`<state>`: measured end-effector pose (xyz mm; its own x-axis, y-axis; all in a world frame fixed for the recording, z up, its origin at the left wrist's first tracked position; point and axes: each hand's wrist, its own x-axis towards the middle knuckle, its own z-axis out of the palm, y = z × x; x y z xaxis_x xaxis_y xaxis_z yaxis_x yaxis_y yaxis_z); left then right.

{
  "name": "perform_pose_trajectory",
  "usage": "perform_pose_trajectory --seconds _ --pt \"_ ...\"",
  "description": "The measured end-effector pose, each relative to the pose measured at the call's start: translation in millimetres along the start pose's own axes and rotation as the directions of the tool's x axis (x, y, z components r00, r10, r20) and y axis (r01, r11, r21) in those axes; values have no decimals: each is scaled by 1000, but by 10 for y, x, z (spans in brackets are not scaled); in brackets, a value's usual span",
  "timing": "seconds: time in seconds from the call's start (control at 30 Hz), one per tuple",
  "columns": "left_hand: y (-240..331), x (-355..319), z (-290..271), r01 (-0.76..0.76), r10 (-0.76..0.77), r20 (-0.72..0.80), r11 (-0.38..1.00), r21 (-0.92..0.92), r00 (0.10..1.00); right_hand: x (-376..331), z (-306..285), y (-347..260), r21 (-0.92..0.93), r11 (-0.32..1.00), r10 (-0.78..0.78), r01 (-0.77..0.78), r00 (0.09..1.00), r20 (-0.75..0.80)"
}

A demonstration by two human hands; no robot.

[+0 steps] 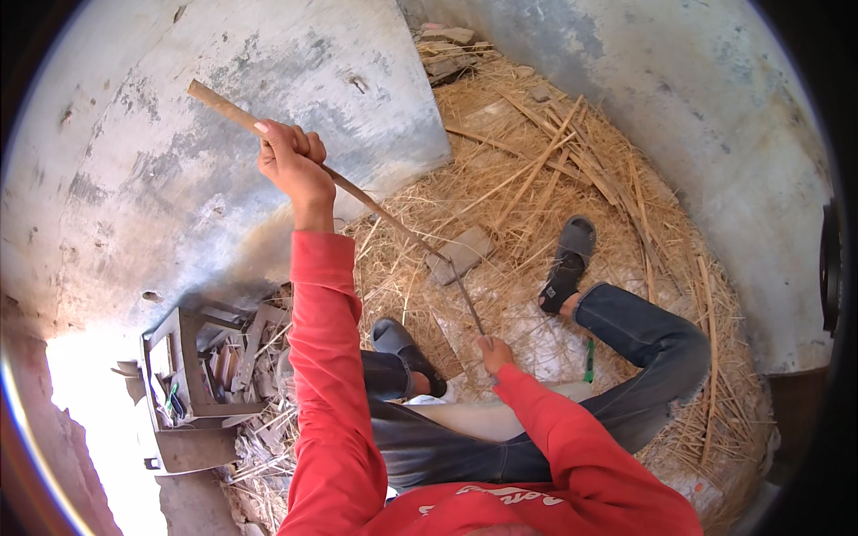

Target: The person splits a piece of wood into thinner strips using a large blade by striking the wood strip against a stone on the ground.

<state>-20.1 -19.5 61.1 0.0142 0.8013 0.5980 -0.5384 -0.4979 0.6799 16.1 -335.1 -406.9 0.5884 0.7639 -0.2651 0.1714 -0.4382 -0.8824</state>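
While the person sits on the straw, the left hand is raised high, fingers clamped round the thick end of a long stick. Down by the knees, the right hand pinches the stick's thin end, fingers closed on it. So the stick slants across the straw, passing over a flat stone. Grey sandals rest on the straw, a green tool beside the right leg. Left of the straw stands a box of scraps.

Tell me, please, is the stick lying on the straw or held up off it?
Held up: the stick slants between the left hand and the right hand, above the straw.
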Motion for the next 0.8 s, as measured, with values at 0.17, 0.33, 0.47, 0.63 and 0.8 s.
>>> perform_pose_trajectory --seconds 0.17,0.33,0.47,0.63,0.8 --pt "-32 28 -98 -157 203 -203 963 220 958 248 -330 -932 39 997 -68 73 992 -110" --pt "-126 130 -306 -188 281 -295 933 308 913 400 -633 -1938 729 638 -106 250 965 -238" --pt "-122 204 -471 -182 287 -341 933 310 895 399 -423 -1938 732 567 -136 378 919 -370" --pt "-177 250 -256 -190 284 -320 937 294 904 392 250 71 147 955 252 -256 967 46" --pt "-122 239 -554 -150 260 -357 939 309 897 428 84 -608 -29 996 -84 80 970 -230"
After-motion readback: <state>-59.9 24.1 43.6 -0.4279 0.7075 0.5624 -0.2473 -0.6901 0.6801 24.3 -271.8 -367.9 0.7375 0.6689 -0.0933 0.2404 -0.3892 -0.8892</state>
